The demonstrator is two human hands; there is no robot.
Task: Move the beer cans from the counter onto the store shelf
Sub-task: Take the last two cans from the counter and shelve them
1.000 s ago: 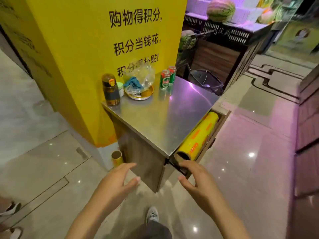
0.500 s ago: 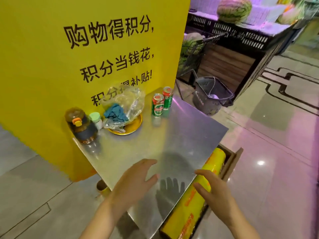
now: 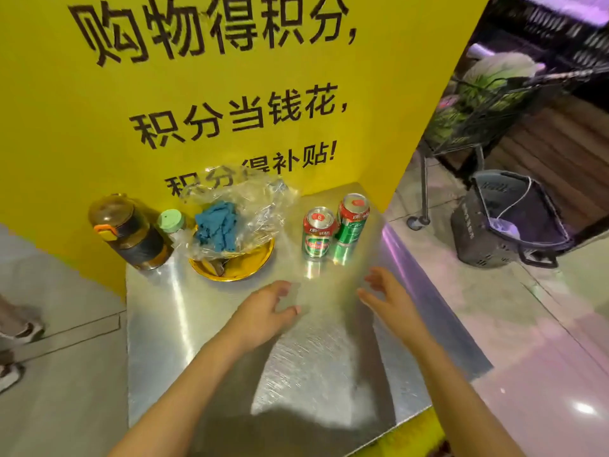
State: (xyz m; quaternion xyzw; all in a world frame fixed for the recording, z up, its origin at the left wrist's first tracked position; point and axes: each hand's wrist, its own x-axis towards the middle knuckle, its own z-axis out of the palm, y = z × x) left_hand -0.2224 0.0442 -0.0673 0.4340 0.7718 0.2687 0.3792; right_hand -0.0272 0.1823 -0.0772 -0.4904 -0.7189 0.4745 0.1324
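Note:
Two green-and-red beer cans stand upright side by side at the back of the steel counter [image 3: 313,351], against the yellow pillar: the near can [image 3: 317,233] and the far can [image 3: 353,217]. My left hand [image 3: 267,311] hovers over the counter just short of the near can, fingers loosely spread and holding nothing. My right hand [image 3: 389,296] is held beside it, a little below and right of the far can, fingers spread and empty. No store shelf is in view.
Left of the cans sit a gold plate [image 3: 237,267] with a plastic bag and blue cloth, a small green-capped bottle [image 3: 170,222] and a brown bottle [image 3: 131,232]. A dark basket [image 3: 507,222] and a shopping trolley [image 3: 487,107] stand on the floor to the right. Someone's shoes [image 3: 19,331] show at left.
I have stepped closer to the counter. Both hands have moved forward over the steel top toward the two cans. The yellow film roll has dropped out of sight.

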